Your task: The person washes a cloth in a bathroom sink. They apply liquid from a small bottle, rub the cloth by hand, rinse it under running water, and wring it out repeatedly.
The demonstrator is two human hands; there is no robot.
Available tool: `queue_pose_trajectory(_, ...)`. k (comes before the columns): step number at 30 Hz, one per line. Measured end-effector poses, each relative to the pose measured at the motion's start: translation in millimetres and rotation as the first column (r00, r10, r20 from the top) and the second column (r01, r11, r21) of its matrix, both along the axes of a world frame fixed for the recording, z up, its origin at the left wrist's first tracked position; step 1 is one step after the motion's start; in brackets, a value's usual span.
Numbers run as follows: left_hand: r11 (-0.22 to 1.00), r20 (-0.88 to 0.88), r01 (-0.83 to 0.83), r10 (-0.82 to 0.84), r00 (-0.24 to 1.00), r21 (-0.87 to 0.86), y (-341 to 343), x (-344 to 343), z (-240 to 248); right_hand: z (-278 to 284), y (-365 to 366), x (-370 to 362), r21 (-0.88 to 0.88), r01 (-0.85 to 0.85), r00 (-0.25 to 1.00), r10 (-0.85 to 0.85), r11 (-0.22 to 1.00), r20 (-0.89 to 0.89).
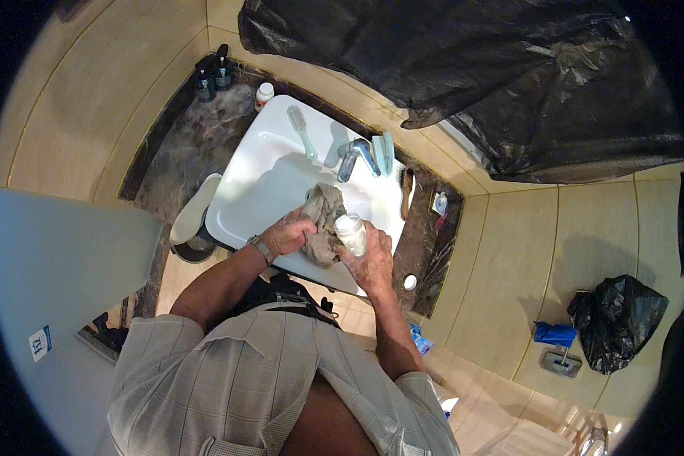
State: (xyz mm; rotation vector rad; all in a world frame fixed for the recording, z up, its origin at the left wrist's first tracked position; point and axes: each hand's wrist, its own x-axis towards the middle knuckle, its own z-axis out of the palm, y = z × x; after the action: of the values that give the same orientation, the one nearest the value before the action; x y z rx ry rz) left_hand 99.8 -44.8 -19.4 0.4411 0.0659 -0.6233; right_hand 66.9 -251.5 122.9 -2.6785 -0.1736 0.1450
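My left hand (287,234), with a watch on its wrist, grips a crumpled grey-beige cloth (324,209) over the near part of the white sink (270,178). In my right hand (374,264) is a small whitish jar (350,232) with its mouth uncovered, held against the right side of the cloth. Its contents look white, but I cannot tell what they are. Some right fingertips are hidden behind the jar and cloth. A round white cap (410,282) lies on the dark marble counter to the right of that hand.
Behind the hands stands the chrome faucet (357,157). A pale brush (302,131) and a light-blue item (383,153) rest on the sink's back ledge. A brown brush (408,194) lies to the right. A white bottle (264,94) and dark bottles (214,76) stand at the back left.
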Motion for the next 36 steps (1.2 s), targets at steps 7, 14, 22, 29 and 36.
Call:
queue_pose_trajectory(7, 1.0, -0.073, 0.002, -0.003, 0.997, -0.011, 3, -2, 4, 10, 8, -4, 0.018, 0.033, 0.999, -0.033, 0.999, -0.013)
queue_pose_trajectory(14, 1.0, -0.094, -0.003, 0.001, 0.996, -0.022, 3, -2, -6, 4, 4, -12, 0.037, 0.03, 1.0, -0.03, 0.999, 0.004)
queue_pose_trajectory(22, 0.999, -0.063, -0.027, 0.024, 0.998, -0.037, 3, 1, -15, 0, 6, -20, 0.029, 0.042, 0.999, -0.042, 0.999, -0.01)
queue_pose_trajectory(29, 0.999, -0.112, -0.031, 0.027, 0.993, -0.039, 3, 1, -13, -2, 2, -23, 0.096, 0.0, 0.992, -0.012, 0.995, 0.127)
queue_pose_trajectory(36, 0.995, -0.086, -0.019, 0.01, 0.996, -0.102, 4, 7, -24, -17, -7, -30, 0.117, 0.013, 0.992, -0.027, 0.993, 0.122)
